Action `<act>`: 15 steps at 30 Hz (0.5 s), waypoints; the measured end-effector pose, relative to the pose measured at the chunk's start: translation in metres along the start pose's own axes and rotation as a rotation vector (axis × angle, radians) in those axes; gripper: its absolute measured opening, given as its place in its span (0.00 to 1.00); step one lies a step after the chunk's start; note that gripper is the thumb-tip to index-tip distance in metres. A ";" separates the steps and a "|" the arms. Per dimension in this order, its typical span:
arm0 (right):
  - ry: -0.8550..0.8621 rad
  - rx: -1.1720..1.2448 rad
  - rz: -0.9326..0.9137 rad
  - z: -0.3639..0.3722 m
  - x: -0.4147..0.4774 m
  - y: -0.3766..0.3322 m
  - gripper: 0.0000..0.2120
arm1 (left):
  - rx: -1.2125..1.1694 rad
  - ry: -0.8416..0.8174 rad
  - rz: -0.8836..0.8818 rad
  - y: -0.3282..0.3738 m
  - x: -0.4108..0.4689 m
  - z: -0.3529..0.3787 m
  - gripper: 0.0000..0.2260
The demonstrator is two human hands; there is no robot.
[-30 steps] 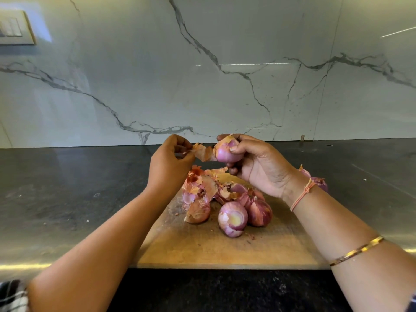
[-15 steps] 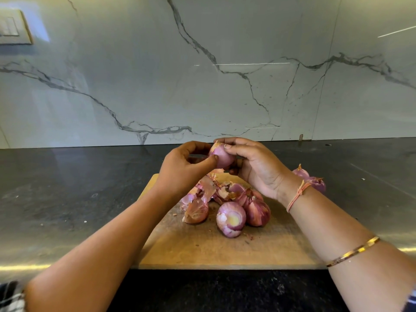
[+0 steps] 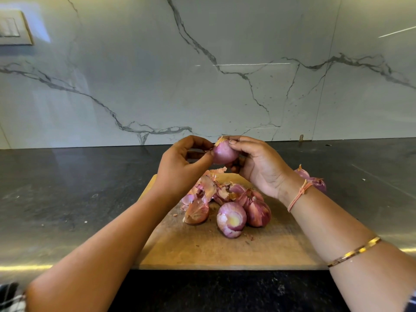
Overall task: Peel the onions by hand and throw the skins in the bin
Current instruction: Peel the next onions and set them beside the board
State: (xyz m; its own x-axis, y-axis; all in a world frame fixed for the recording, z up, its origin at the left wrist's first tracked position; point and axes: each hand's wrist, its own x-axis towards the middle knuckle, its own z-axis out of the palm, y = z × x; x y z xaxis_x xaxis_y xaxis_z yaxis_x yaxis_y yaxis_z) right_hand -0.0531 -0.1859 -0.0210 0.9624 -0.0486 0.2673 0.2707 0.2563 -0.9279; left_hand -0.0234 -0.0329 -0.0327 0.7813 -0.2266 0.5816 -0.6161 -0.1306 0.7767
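- Right hand (image 3: pixel 258 167): the fingers are curled round the held onion (image 3: pixel 224 152), which is kept in the air above the 12 o'clock edge of the cutting board (image 3: pixel 202 248). The forefinger is laid over the top of the bulb.
- Left hand (image 3: pixel 180 170): thumb and forefinger are closed in a pinch on a skin shred (image 3: pixel 209 150) at the 9 o'clock side of the held onion.
- Held onion: pale purple and mostly bare, with a tan scrap of skin at its top.
- Loose skins (image 3: pixel 209 188) are piled on the board below the hands, toward its 12 o'clock edge.
- Near the board's centre a peeled onion (image 3: pixel 231 219) is noted, cut end toward the camera.
- An unpeeled onion (image 3: pixel 257 213) is touching it at 3 o'clock.
- A skin-covered piece (image 3: pixel 195 212) is seen at its 9 o'clock; whether bulb or husk cannot be told.
- Two further onions (image 3: pixel 318 183) are lying on the counter (image 3: pixel 67 188) at 2 o'clock off the board, partly hidden by the right wrist.
- An orange thread (image 3: pixel 299 194) and a gold bangle (image 3: pixel 353 252) are worn on the right forearm.
- A marble wall (image 3: pixel 202 75) is seen behind the counter.
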 end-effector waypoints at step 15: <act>-0.092 -0.189 -0.087 -0.004 0.003 0.010 0.12 | -0.068 -0.037 -0.119 0.000 0.001 -0.003 0.03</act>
State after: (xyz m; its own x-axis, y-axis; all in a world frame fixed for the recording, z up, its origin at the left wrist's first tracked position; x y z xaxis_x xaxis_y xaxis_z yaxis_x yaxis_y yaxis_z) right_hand -0.0475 -0.1872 -0.0303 0.9316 0.0275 0.3626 0.3600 0.0693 -0.9304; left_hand -0.0224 -0.0308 -0.0311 0.8434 -0.2494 0.4759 -0.5100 -0.0929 0.8551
